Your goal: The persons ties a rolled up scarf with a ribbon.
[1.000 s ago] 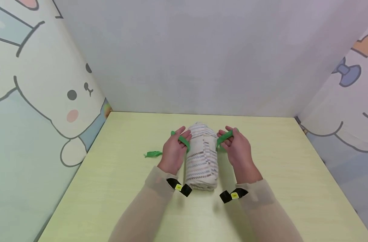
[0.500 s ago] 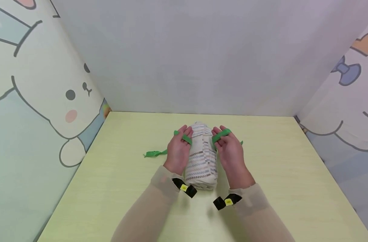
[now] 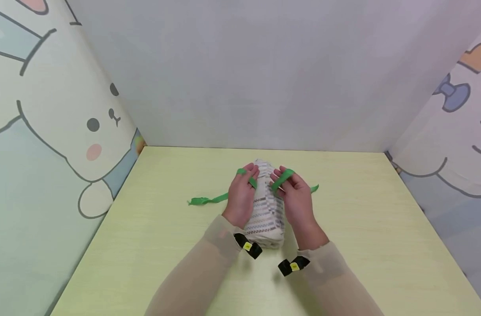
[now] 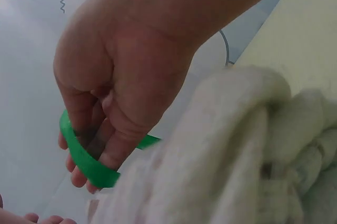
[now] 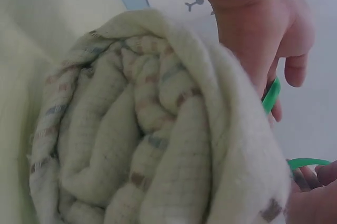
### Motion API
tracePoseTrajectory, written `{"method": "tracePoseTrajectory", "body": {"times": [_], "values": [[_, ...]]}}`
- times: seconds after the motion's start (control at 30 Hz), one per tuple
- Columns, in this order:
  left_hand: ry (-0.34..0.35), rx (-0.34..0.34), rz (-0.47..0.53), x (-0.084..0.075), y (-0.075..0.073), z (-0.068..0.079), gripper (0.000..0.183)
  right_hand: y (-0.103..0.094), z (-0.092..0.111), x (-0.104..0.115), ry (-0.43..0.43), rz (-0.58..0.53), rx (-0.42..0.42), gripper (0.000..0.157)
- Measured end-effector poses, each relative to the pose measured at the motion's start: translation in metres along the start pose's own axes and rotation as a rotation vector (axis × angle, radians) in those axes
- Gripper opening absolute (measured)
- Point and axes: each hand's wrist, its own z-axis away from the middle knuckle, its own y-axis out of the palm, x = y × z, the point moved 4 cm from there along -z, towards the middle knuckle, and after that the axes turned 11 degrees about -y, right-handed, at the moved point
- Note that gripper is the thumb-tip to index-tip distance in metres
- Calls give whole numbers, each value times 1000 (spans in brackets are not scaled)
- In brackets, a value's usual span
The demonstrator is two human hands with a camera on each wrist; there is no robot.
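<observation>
A rolled towel (image 3: 264, 219), white with rows of small coloured checks, lies lengthwise on the table between the hands. Its coiled end (image 5: 131, 145) faces the right wrist view. My left hand (image 3: 240, 199) holds a green ribbon (image 4: 89, 166) at the towel's left side, with the strip running across its fingers. At the right side, my right hand (image 3: 299, 202) holds another stretch of the green ribbon (image 3: 282, 179). Both hands overlap the towel's far half in the head view. The ribbon's course beneath the towel is hidden.
One loose ribbon tail (image 3: 202, 201) trails on the pale yellow table (image 3: 153, 245) to the left. A shorter tail (image 3: 314, 188) pokes out beyond the right hand. A plain light wall (image 3: 240, 79) stands behind, with cartoon-printed panels on both sides.
The hands have come closer together over the towel, the left moving right and the right moving left, with the ribbon. More of the left tail shows, and the right tail has come into sight.
</observation>
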Motion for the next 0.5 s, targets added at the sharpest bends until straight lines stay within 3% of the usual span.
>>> {"method": "tracePoseTrajectory", "body": {"times": [0.33, 0.5], "values": [[31, -46, -148, 6, 12, 1, 47, 11, 3, -1, -139, 212, 105, 33], [52, -20, -231, 6, 20, 5, 54, 18, 4, 2, -208, 346, 144, 32]]}}
